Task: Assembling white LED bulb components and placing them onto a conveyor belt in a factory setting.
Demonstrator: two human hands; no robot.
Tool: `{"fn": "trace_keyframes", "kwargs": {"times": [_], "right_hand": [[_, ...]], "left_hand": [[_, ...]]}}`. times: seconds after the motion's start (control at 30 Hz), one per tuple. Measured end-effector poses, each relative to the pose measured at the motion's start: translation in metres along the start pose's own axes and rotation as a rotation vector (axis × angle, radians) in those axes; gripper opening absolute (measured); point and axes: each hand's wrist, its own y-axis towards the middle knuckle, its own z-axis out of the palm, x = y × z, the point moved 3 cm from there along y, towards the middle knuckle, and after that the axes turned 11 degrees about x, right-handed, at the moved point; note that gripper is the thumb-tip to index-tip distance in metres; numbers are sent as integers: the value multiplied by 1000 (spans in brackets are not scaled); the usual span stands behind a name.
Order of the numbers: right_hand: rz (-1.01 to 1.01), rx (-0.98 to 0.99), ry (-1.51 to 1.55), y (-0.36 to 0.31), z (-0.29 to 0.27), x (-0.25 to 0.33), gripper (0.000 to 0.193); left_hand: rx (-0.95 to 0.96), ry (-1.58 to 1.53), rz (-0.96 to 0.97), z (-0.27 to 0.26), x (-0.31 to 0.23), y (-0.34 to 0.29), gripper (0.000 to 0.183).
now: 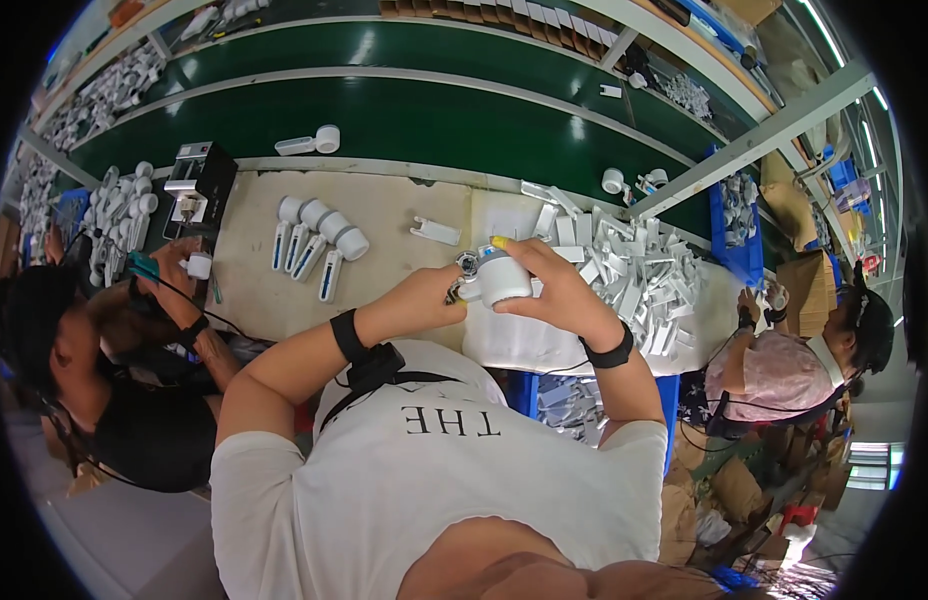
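Observation:
In front of my chest I hold a white device with a round, drum-shaped head (504,278). My right hand (562,290) curls round the head from the right, with a yellow cover on one fingertip. My left hand (424,300) is closed at the device's left side, where small dark and metallic parts show; the fingers hide most of that end. Beyond my hands a single white plastic shell piece (435,231) lies on the table. Several similar white devices (325,228) with round heads and handles rest in a row to the left.
A large pile of white plastic shell pieces (644,275) covers the table's right side. Below its edge stands a blue bin (524,393) of parts. A black bench machine (204,185) stands back left. One co-worker (114,380) sits left, another (784,370) right. A green conveyor (424,110) runs behind.

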Motion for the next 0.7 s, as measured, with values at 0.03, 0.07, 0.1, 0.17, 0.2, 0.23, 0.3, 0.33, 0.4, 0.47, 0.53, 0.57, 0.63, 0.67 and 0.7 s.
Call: {"fn": "trace_keyframes", "kwargs": {"times": [0.03, 0.07, 0.1, 0.17, 0.2, 0.23, 0.3, 0.33, 0.4, 0.47, 0.53, 0.57, 0.63, 0.67, 0.7], "right_hand": [[8, 23, -8, 2, 1, 0, 64], [12, 19, -5, 4, -1, 2, 64], [99, 83, 10, 6, -1, 2, 65], [197, 134, 30, 9, 0, -3, 65], [166, 142, 21, 10, 2, -6, 67], [137, 149, 12, 10, 6, -9, 68], [161, 147, -12, 8, 13, -16, 69], [175, 161, -40, 7, 17, -20, 71], [195, 186, 21, 6, 25, -31, 70], [180, 207, 122, 5, 36, -42, 69], [190, 175, 158, 7, 39, -48, 69], [184, 161, 184, 8, 41, -52, 70], [187, 121, 209, 7, 49, -66, 70], [178, 142, 264, 8, 53, -71, 67], [167, 165, 319, 8, 57, -77, 64]], "left_hand": [[-3, 0, -13, -1, 0, 0, 28], [-5, 1, -26, -2, -1, 0, 30], [3, 2, -26, -1, -2, 0, 30], [47, 15, -96, 0, 1, -1, 33], [63, 20, -89, 1, 3, -1, 33], [65, 37, -85, 3, 7, -2, 33], [87, 62, -70, 5, 10, -4, 34], [110, 84, -91, 7, 11, -5, 33], [156, 111, -101, 12, 16, -7, 33], [200, 83, -116, 15, 23, -6, 31], [237, -59, -216, 13, 26, -3, 25], [247, -205, -325, 13, 27, -2, 19], [282, -272, -357, 13, 28, 1, 16], [293, -342, -394, 13, 30, 2, 14], [299, -341, -396, 16, 34, 1, 14]]}}
